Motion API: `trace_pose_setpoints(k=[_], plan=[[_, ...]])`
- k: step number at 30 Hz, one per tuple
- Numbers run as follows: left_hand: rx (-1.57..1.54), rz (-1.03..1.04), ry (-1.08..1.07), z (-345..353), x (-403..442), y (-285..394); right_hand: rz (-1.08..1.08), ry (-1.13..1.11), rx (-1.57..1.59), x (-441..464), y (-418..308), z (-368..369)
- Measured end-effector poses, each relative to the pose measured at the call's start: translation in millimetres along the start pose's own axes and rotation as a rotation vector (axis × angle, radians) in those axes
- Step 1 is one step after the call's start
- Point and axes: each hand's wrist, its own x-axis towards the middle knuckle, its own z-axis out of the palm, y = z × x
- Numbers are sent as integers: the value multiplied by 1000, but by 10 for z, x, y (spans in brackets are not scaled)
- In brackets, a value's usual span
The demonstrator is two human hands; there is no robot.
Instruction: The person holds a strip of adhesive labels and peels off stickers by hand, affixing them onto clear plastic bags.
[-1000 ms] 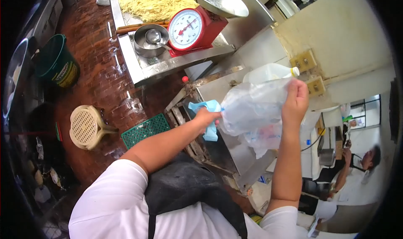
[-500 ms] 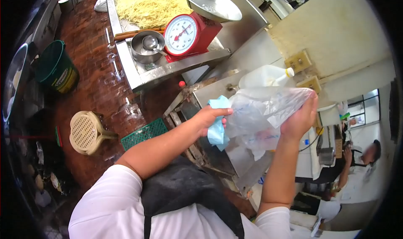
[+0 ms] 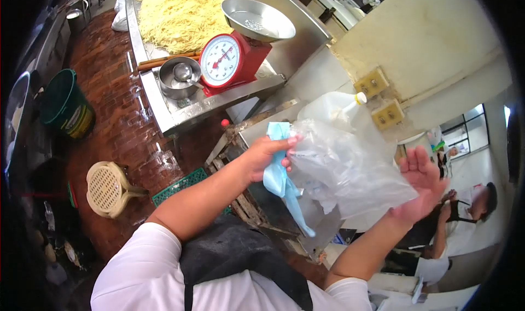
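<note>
Pinched between the thumb and fingers of my left hand [image 3: 269, 157] are a light blue plastic strip [image 3: 276, 174] and the edge of a clear plastic bag [image 3: 347, 166]. The bag spreads out to the right, puffed and wrinkled. My right hand [image 3: 421, 188] has its fingers stretched out and palm up, at the bag's far corner, and grips nothing. Just behind the bag stands a whitish plastic jug [image 3: 328, 107] with a yellow cap, partly covered by it.
A red scale [image 3: 221, 59] with a metal pan [image 3: 257, 20], a steel pot [image 3: 174, 87] and yellow noodles [image 3: 178, 18] are on a metal table [image 3: 191, 110]. A stool [image 3: 106, 189], green bucket [image 3: 68, 106] and green crate [image 3: 180, 185] are on the floor. Another person [image 3: 465, 212] is at right.
My right hand has let go of the bag and opened, moving right and down. The blue strip now hangs longer from my left hand. The view has shifted, so the table sits lower and further left.
</note>
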Motion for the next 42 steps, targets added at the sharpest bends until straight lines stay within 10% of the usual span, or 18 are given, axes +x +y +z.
trace_pose_setpoints(k=[4,8,19,28,42], plan=[[103,41,0,49,70,-12,313,359,-477,-232,588,-497],[122,50,-55,105,163,69,473,574,183,-745,994,-648],[405,-59,-266,396,176,206,545,614,246,-985,1213,-528],[228,-12,131,230,161,142,556,610,186,-993,1348,-355],[560,7,-53,710,-131,159,212,368,-171,-371,567,-204]])
